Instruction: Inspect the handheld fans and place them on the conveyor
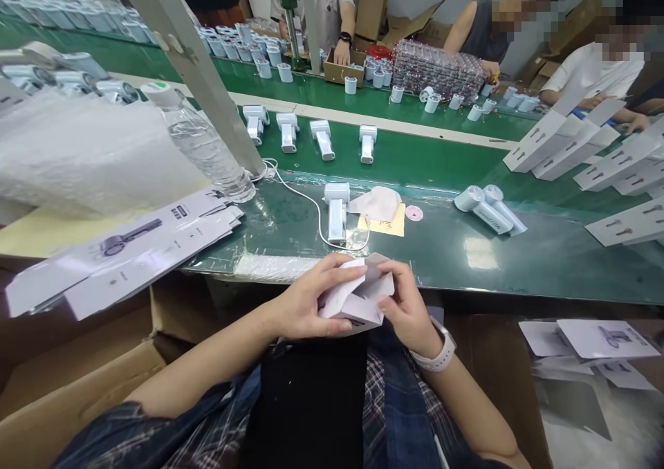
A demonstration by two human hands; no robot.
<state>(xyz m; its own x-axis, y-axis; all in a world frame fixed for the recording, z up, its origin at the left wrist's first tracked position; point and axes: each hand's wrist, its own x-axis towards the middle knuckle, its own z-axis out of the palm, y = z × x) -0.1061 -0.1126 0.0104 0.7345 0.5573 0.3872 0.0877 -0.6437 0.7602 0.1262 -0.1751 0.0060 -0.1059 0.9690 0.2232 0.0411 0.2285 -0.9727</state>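
Between my hands, close to my body at the table's front edge, is a small white cardboard box (357, 308) with its top flaps standing up. My left hand (319, 299) grips its left side, thumb along the lower front. On the right side my right hand (409, 308) pinches a flap and the wall, a white watch strap at its wrist. Just beyond the box lies a light-blue handheld fan (337, 213) with a white cable (317, 209) looped around it. The inside of the box is mostly hidden by the flaps.
Flat printed cartons (150, 241) lie left beside a water bottle (202, 140). Several fans (322, 139) rest on the green belt (430, 168). Two wrapped fans (490, 209) and upright white boxes (550, 140) are at right. A metal post (191, 61) rises left. Co-workers sit opposite.
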